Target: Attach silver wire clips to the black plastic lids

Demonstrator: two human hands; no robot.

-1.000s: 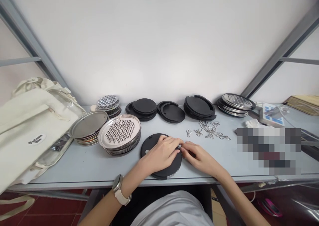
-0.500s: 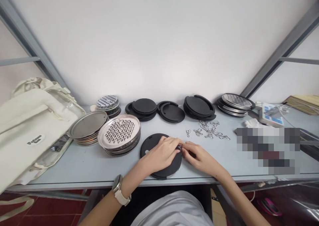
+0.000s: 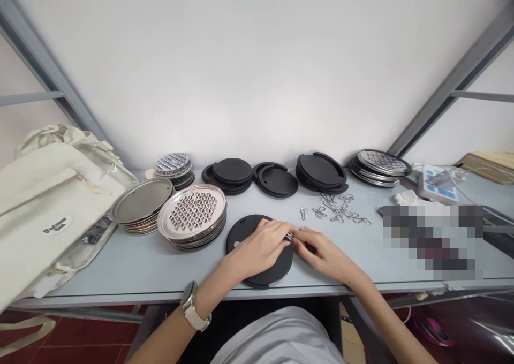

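Observation:
At the table's front lies a round black disc (image 3: 277, 270) with a metal rim showing along its lower right edge. My left hand (image 3: 263, 246), with a watch on the wrist, rests across it, fingers closed at its right edge. There my right hand (image 3: 319, 251) meets the left fingertips, its thumb and forefinger pinched on a small metal clip (image 3: 289, 237), mostly covered by the fingers. Behind my right hand lie several loose metal clips (image 3: 339, 210). Left of the disc stands a stack of round metal grater plates (image 3: 196, 211).
Farther left are flat metal discs (image 3: 142, 201) and smaller grater plates (image 3: 173, 164). Along the wall stand stacked black discs (image 3: 233, 170), black rimmed holders (image 3: 321, 171) and more graters (image 3: 381, 163). A cream bag (image 3: 48, 192) fills the left side; a blurred-out object (image 3: 433, 243) lies right.
Almost nothing differs. Both hands stay at the disc's right edge, with only tiny shifts of the fingers around the clip.

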